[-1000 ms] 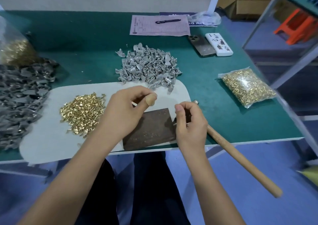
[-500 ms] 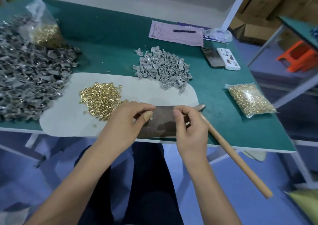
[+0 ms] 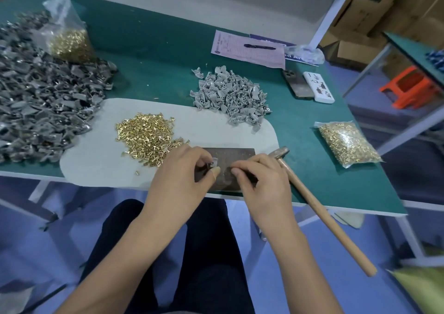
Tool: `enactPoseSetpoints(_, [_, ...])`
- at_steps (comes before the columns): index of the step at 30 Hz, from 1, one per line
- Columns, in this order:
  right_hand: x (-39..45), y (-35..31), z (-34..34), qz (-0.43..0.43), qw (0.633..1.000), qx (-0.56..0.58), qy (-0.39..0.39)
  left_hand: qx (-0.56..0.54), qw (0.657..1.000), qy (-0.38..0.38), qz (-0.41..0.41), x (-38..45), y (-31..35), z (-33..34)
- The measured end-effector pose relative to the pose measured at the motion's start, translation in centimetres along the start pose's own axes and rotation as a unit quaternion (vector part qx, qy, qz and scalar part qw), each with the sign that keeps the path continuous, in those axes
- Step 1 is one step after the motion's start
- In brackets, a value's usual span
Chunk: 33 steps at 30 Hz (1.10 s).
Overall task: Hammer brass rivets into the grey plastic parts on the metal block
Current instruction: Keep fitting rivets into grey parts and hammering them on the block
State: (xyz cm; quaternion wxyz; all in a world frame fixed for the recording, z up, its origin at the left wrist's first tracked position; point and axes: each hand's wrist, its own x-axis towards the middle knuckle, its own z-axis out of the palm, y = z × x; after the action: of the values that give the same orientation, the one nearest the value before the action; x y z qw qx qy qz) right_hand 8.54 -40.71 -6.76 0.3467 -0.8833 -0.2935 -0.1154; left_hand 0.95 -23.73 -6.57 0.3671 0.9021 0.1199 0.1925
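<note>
Head view: both hands have dropped onto the metal block (image 3: 236, 154). Left hand (image 3: 182, 179) pinches a grey plastic part (image 3: 214, 163) on it; right hand (image 3: 260, 181) has fingertips pinched, contents too small to tell. Seating looks underway. Hammer (image 3: 319, 208) lies beside the right hand, handle overhanging the table edge (image 3: 348, 209); block sits near that edge.

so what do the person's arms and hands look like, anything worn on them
Both forearms are bare, with no sleeves, gloves, watch or rings in view. The left hand has a tan strip wrapped round its thumb tip, probably a plaster or tape. The right hand shows nothing worn. Dark trousers cover the lap below.
</note>
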Motion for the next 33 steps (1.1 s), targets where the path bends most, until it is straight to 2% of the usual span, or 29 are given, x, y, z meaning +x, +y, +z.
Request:
enactPoseSetpoints(7, [0.6,-1.2,0.4,0.021,0.991,0.134,0.019,-0.019,1.0,-0.015,0.017,0.5,-1.2,-0.9])
enactPoseSetpoints(13, [1.4,-2.3,1.9,0.024,0.995,0.096,-0.033,-0.056,0.998,-0.034,-0.008,1.1,-1.6,-1.1])
enactPoseSetpoints(19, [1.5,-2.4,1.8,0.017,0.996,0.082,-0.024,-0.081,0.996,-0.036,-0.016,1.1,-1.6,-1.4])
enactPoseSetpoints(22, [1.4,-2.7,1.6,0.033,0.996,0.082,-0.032,-0.045,0.998,-0.026,-0.016,0.9,-1.6,-1.4])
enactPoseSetpoints(24, [1.6,-3.1,1.2,0.02,0.998,0.051,-0.041,-0.017,1.0,-0.02,-0.013,0.9,-1.6,-1.4])
enactPoseSetpoints(29, [2.7,-5.0,0.7,-0.087,0.982,-0.144,-0.089,0.027,0.999,-0.009,-0.017,0.9,-1.5,-1.4])
enactPoseSetpoints(33, [2.8,-4.9,0.6,-0.093,0.98,-0.15,-0.096,0.028,0.999,-0.004,-0.023,0.8,-1.5,-1.3])
